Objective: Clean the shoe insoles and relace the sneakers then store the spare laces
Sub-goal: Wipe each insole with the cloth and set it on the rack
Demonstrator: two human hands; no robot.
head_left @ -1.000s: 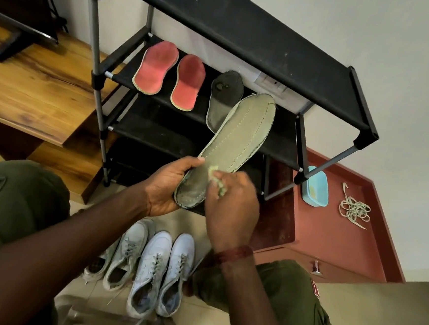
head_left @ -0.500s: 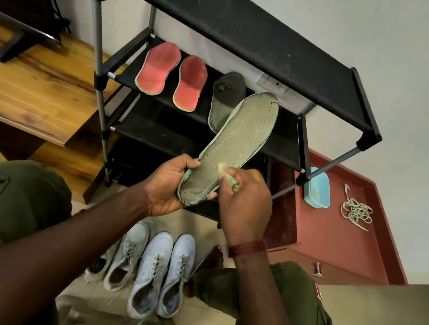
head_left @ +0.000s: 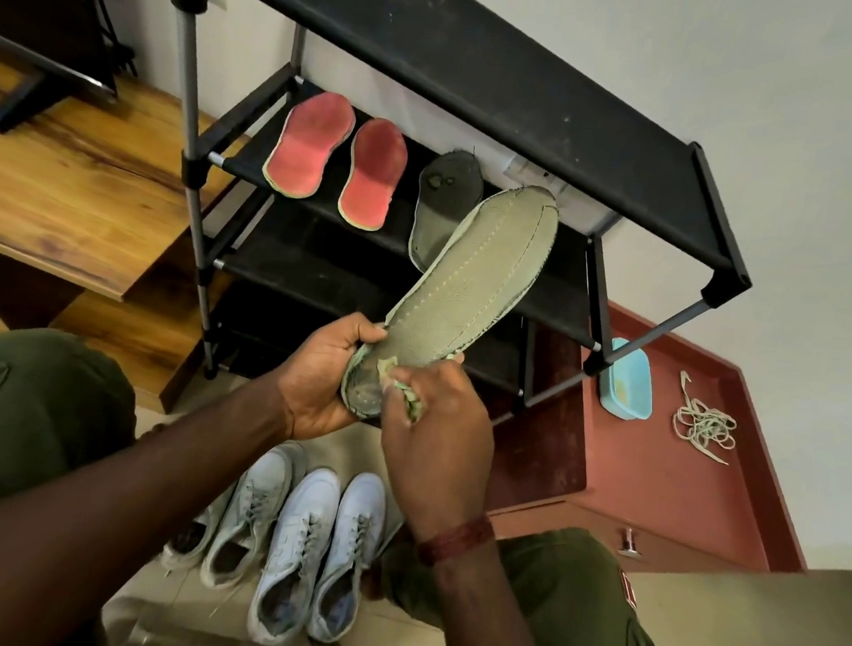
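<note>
Left hand (head_left: 322, 381): my fingers grip the green insole's (head_left: 473, 285) heel, before the shoe rack (head_left: 484, 72)
Right hand (head_left: 436, 425): my fingers pinch a wadded cloth (head_left: 410, 403) against that heel
Second shelf (head_left: 244, 150): two red insoles (head_left: 310, 150), one dark insole (head_left: 444, 196) partly hidden
Blue tub (head_left: 626, 379): on the red cabinet (head_left: 655, 493), contents unclear
Laces (head_left: 704, 426): heaped near the tub

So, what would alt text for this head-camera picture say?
A person's left hand holds a grey-green insole by its heel while the right hand presses a small cloth to it. Three more insoles lie on a black shoe rack; four pale sneakers stand below.
</note>
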